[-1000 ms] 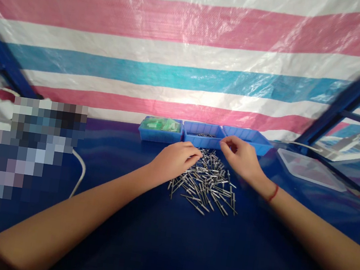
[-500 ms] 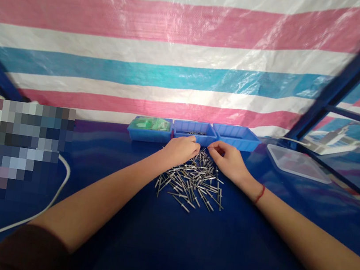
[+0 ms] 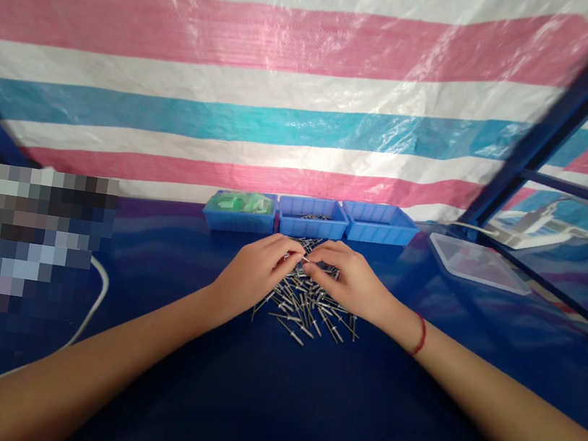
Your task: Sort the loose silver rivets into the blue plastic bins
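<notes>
Now pinches a rivet (image 3: 307, 259) in left hand (image 3: 252, 273), with thumb and finger closed on one end. Holds right hand (image 3: 354, 280) at the other end, with fingers curled and thumb slightly apart; cannot tell whether gripping it too. Has the pile (image 3: 308, 310) of loose rivets just below both hands, on the blue table (image 3: 269, 399). On the far side, left to right: green-filled bin (image 3: 239, 223), middle bin (image 3: 312, 228) with some metal pieces (image 3: 316, 216), right bin (image 3: 379, 234). Farther right, clear tray (image 3: 479, 265) lying flat.
</notes>
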A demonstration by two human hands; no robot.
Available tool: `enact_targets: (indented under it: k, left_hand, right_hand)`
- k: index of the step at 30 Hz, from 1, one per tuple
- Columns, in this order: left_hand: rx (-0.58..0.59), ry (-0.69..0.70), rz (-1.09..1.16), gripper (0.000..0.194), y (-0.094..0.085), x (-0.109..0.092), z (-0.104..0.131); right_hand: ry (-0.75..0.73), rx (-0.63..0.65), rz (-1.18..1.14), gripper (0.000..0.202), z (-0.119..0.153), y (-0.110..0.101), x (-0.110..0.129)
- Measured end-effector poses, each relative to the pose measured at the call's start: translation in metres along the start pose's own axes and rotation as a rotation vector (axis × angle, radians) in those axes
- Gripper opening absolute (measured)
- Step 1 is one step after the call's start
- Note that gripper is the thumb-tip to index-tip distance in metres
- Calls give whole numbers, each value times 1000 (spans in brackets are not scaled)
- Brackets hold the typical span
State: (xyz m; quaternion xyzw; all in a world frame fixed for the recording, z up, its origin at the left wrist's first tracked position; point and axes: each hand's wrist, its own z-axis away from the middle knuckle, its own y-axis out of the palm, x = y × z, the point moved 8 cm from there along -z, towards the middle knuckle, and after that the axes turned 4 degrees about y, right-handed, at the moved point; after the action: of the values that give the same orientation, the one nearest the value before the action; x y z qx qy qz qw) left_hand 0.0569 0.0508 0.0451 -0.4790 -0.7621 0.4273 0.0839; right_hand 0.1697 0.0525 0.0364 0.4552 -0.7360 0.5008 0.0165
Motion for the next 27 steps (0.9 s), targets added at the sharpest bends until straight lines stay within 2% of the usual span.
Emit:
enact_targets:
  k: [4, 8, 17, 23, 27]
  left_hand:
    - [-92, -84, 127, 11, -3, 5, 9]
    - [-87, -87, 153, 11, -3, 6, 11]
    - [-169, -76, 120, 11, -16, 6, 14]
    - [-179, -65, 137, 10, -16, 3, 13]
    - [-182, -98, 143, 7, -15, 4, 13]
  right_hand:
    - [32, 22, -101, 21, 1, 4, 3]
    - [78, 8, -132, 21, 2, 4, 2]
    - [194, -31, -266, 22, 1, 3, -7]
    - [202, -13, -371, 20, 0, 6, -6]
    - [229, -50, -391, 19, 1, 5, -10]
